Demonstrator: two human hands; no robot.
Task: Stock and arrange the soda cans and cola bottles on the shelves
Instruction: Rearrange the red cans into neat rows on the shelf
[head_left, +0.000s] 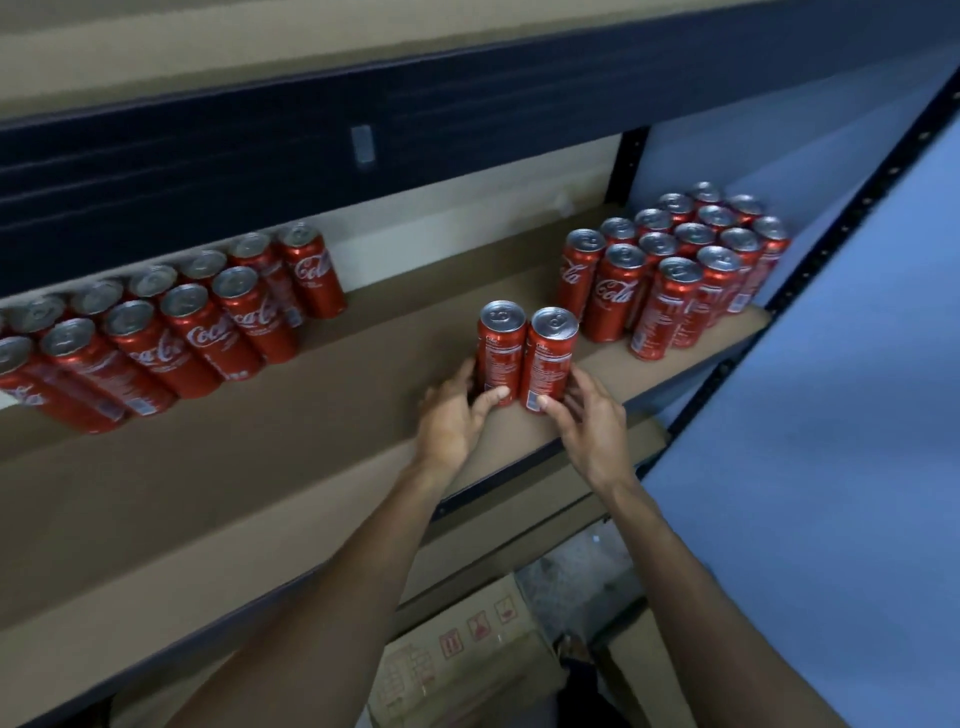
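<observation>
Head view: 2 red Coca-Cola cans stand upright and touching at the centre of the frame, on the brown shelf near its front edge. The left hand has its grip curled round the base of the left can; the right hand holds the right can the same way. A double row of cans stands at centre left and a cluster of cans at upper right, both apart from the pair.
</observation>
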